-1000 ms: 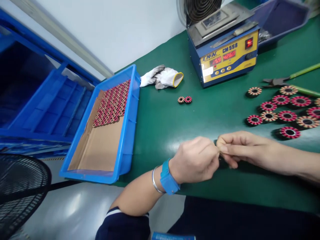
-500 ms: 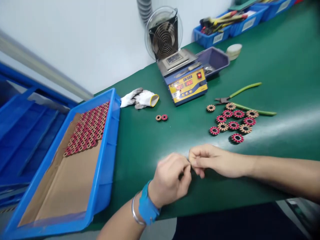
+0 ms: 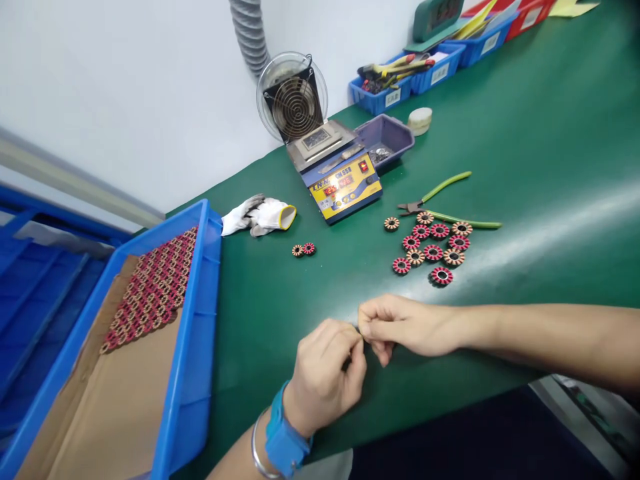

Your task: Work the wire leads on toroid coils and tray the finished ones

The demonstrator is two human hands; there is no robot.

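Note:
My left hand (image 3: 330, 370), with a blue wristband (image 3: 286, 437) and a silver bangle at the wrist, is closed in a pinch. Its fingertips meet those of my right hand (image 3: 407, 327), which is pinched closed too. Whatever lies between the fingers is hidden or too small to name. Beyond my right hand sits a group of small wire-wound ring cores, some red (image 3: 442, 276) and some copper-coloured (image 3: 454, 257). Green-handled cutting pliers (image 3: 414, 208) lie open behind them. A red and a copper core (image 3: 298, 251) stand side by side farther left.
On the left is a blue tray (image 3: 197, 373) lined with cardboard, holding rows of cores. White gloves (image 3: 260, 215) lie beside it. A yellow-fronted solder pot (image 3: 345, 190) with a fan stands at the back, near a purple bin (image 3: 387, 137) and blue tool boxes (image 3: 380, 100).
The camera view has shifted, so the bench things appear farther left. Both hands keep their pinch, fingertips together. The displayed digits on the yellow panel look different.

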